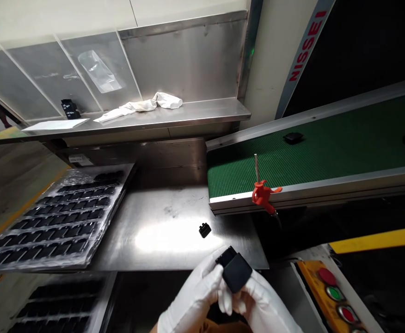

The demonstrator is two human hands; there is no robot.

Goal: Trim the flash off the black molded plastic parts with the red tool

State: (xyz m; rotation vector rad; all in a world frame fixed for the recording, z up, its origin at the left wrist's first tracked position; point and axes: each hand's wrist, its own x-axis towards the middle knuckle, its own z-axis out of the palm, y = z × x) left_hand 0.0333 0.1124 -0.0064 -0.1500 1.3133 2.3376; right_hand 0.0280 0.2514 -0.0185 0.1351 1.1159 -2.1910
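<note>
Head view shows us first, at the far left, a clear plastic tray (55, 217) lying on the steel table (161, 231), and its many pockets are filled with small black parts in rows; a second tray (64, 300) of the same kind sits lower, under the table edge. Above them we see a steel shelf (188, 113) with a white sheet of paper (55, 124), a small black piece (70, 109) and a crumpled white cloth (143, 106) on it. Going to the middle, one loose black part (205, 230) lies alone on the bare table, just beyond our hands. Our left hand (192, 298) and our right hand (261, 303), both in white gloves, are together at the bottom of the picture, and their fingers are closed around a black plastic piece (235, 270), which we hold above the near edge of the table; nothing stands between it and the loose part. To the right, a green conveyor belt (327, 152) slopes up and away, with its low end over the table, and it carries a black part (292, 137) and more dark parts at the far right. A red clip (263, 194) hangs on the belt frame. At the lower right we see a yellow panel (322, 289) with red and green round buttons.
</note>
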